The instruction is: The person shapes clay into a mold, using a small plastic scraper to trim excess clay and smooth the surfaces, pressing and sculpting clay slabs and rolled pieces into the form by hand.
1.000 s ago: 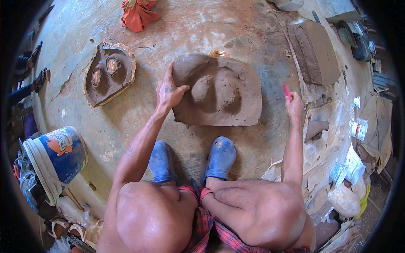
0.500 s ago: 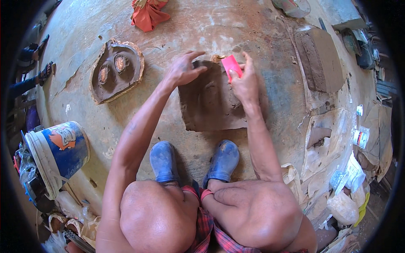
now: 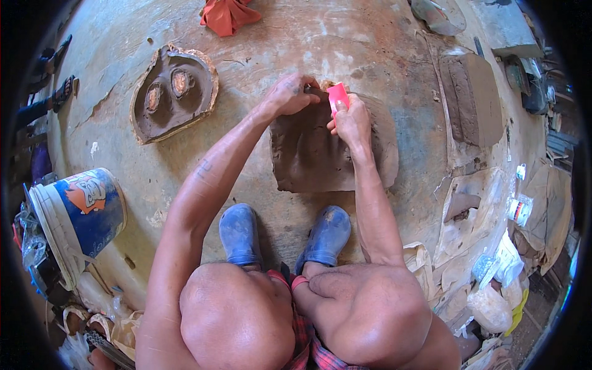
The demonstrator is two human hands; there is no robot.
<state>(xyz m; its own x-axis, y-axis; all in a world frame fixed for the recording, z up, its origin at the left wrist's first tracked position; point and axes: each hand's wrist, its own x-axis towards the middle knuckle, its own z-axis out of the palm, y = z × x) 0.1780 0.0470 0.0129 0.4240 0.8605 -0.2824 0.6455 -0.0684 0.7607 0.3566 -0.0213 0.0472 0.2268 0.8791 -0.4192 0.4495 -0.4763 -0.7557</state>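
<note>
On the floor btw our knees: clay slab point(image 3: 320, 154) lies flat, just ahead of the blue shoes point(image 3: 283, 237).

Change vs a sec ago: right hand point(image 3: 353, 123) was out wide to the right w/ the pink scraper point(image 3: 338, 97), off the clay; it has come in and now sits on the slab's far edge. Left hand point(image 3: 288, 94) has shifted from the slab's left side up to the same far edge, next to the scraper. View has also tipped fwd a bit. Our read: scraping/trimming at the far rim is under way, both hands working one spot.

Fingers: right ones clamped on the scraper, blade upright, tip at the clay. Left ones curled together, pressing the rim; holding nothing we can make out.

Slab surface looks smeared, w/ streaks running toward us; the two humps seen before are mostly hidden under hand and arm.

Surface + room: bare concrete floor point(image 3: 259, 49), dusty, stained w/ dried clay. Second mould point(image 3: 172, 92) w/ two oval hollows to the left, well apart. Red cloth point(image 3: 228, 13) at the far edge. Blue-and-white bucket point(image 3: 77, 216) near our left. Grey clay block point(image 3: 472, 98) far right; bags and scraps point(image 3: 493, 290) piled at lower right.
</note>
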